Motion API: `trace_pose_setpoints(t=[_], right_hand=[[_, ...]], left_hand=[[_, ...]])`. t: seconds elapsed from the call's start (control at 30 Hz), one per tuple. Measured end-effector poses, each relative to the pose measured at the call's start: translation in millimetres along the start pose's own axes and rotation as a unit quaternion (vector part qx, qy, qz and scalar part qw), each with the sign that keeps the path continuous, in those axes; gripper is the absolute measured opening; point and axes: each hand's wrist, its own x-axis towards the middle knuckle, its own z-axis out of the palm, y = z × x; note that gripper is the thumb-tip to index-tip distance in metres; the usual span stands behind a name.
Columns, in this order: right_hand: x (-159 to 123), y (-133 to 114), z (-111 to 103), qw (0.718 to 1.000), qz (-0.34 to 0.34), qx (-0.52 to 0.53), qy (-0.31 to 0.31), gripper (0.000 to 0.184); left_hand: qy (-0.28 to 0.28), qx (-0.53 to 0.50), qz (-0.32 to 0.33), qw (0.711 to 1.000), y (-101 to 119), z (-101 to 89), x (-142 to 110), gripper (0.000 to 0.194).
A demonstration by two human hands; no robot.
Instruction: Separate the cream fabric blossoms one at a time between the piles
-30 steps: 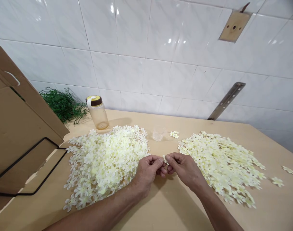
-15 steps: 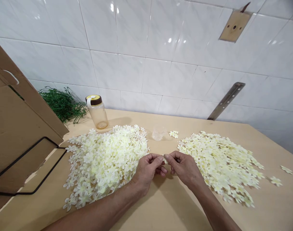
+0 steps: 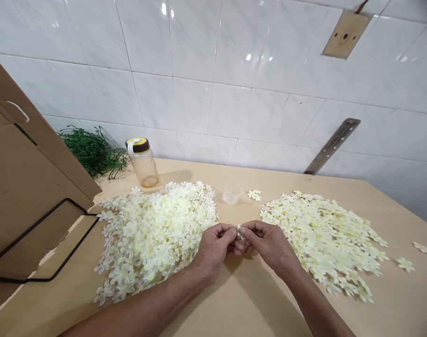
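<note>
Small pale flower (image 3: 239, 228) sits between the person's hands; left hand (image 3: 214, 248) and right hand (image 3: 269, 244) both pinch it, thumbs close; light, even fingertip pressure should spare petals; left pile (image 3: 157, 229) and right pile (image 3: 319, 234) flank them

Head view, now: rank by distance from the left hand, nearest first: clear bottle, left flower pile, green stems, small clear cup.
From the left hand:
1. left flower pile, right beside it, on its left
2. small clear cup, just beyond the hands
3. clear bottle, back left, behind the pile
4. green stems, farther left, by the wall
</note>
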Motion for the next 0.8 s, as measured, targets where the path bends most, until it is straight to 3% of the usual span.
trace_pose_setpoints(t=[0.2,0.4,0.6,0.8], right_hand=[[0,3,-2,0.997,-0.026,-0.068,0.018,0.038],[0,5,0,0.997,-0.029,-0.064,0.032,0.04],[2,6,-6,0.999,-0.001,0.031,0.024,0.042],[8,11,-11,0.984,-0.002,0.176,0.019,0.038]], left_hand=[[0.028,0.013,-0.016,0.999,3,3.2,-1,0.023],[0.034,-0.004,-0.032,0.999,5,5.6,-1,0.019],[0.036,0.0,-0.031,0.999,5,4.8,-1,0.016],[0.034,0.011,-0.029,0.999,2,3.8,0,0.019]])
